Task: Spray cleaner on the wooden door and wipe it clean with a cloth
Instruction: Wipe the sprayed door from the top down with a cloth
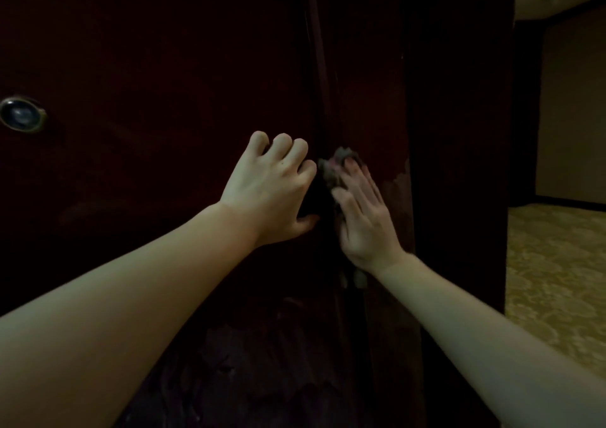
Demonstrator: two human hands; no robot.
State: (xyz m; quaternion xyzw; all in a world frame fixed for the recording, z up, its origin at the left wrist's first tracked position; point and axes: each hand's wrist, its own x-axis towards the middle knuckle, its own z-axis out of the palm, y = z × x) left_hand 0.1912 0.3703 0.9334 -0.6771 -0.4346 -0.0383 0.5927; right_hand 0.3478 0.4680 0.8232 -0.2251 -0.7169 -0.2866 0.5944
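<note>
A dim view from the person's head shows two bare forearms reaching to a dark reddish-brown wooden door (164, 67). The right hand (364, 217) lies flat, fingers straight, pressing a small greyish cloth (334, 165) against the door's edge strip; the cloth bunches out past the fingertips and a scrap shows below the wrist. The flat palm likely spreads pressure so the cloth rubs the wood evenly.

The left hand (275, 188) sits just beside it, touching or nearly so, fingers curled with knuckles up. Its grip seems to hook the door's edge, probably to steady the door against the push, though the darkness hides what the fingertips hold.

A round brass door knob (22, 114) sits far left. A pale worn patch (398, 181) marks the wood right of the cloth. Patterned carpet (557, 280) shows at right. No spray bottle is visible.
</note>
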